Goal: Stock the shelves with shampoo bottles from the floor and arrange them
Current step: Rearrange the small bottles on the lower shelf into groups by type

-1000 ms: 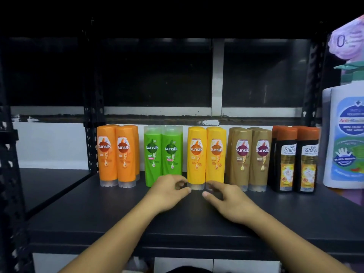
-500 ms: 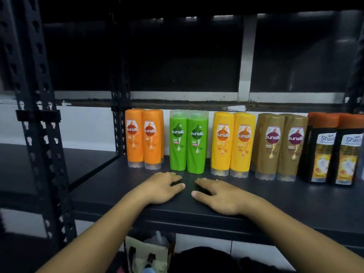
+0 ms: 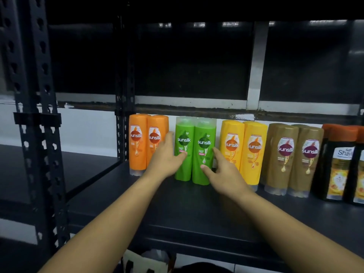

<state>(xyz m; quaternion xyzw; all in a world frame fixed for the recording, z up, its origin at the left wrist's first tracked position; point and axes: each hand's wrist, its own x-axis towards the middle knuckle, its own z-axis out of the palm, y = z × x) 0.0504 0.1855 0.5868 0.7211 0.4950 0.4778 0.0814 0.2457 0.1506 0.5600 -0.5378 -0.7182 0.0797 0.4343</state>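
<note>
Lifting off the shelf (image 3: 197, 209), where they lay flat half a second ago, your left grip (image 3: 167, 156) and right grip (image 3: 223, 173) now flank the green bottles (image 3: 204, 134). Both are wide, fingers straight. The left fingers slide into the gap beside the orange bottles (image 3: 137, 142) with the thumb on the left green front. The right fingers reach toward the gap before the yellow bottles (image 3: 254, 152), thumb tip on the right green front. The row itself has not shifted.

The green pair stands upright and touching, toward the back of the shelf. They are glossy plastic with rounded sides and translucent tops. The orange, yellow and brown bottles (image 3: 285, 158) are the same curved shape, resting on clear caps. Dark flat-sided bottles (image 3: 338, 164) with orange caps end the row. The shelf is a matte dark board, and the post (image 3: 39, 134) is perforated metal.

The orange and yellow neighbours stand just beside your fingers, leaving narrow gaps. A bag (image 3: 141, 263) shows below the shelf.
</note>
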